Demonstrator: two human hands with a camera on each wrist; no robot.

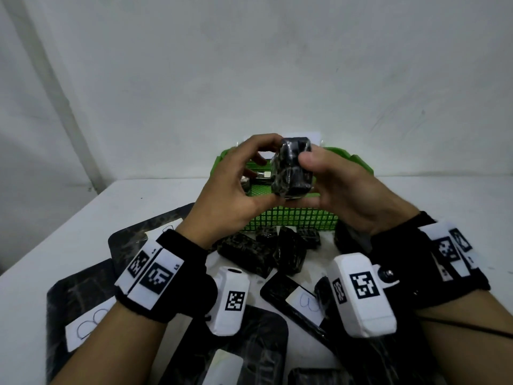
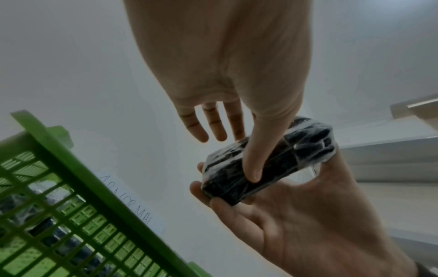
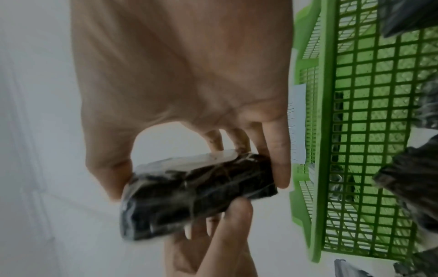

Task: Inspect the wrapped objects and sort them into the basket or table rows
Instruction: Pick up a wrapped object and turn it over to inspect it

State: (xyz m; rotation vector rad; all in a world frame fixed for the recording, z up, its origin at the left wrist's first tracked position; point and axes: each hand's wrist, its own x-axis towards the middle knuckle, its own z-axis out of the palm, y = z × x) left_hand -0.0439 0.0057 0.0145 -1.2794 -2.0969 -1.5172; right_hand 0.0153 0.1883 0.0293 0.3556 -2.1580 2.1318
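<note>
Both hands hold one black block wrapped in clear film (image 1: 291, 168) up in the air above the green mesh basket (image 1: 291, 218). My left hand (image 1: 263, 173) pinches its left side, thumb below and fingertips on top. In the left wrist view the left hand (image 2: 244, 155) has its thumb across the block (image 2: 308, 142) while three fingers stick out straight behind it. My right hand (image 1: 313, 180) grips the right side. The right wrist view shows the right hand (image 3: 196, 187) with thumb and fingers at opposite ends of the block (image 3: 201, 202), next to the basket (image 3: 327, 93).
Several more wrapped black blocks (image 1: 247, 254) lie on the white table in front of the basket. Black mats with white paper labels (image 1: 83, 326) cover the near table. Wrapped items (image 1: 258, 176) lie inside the basket. A handwritten paper label (image 2: 128, 202) sits beside the basket.
</note>
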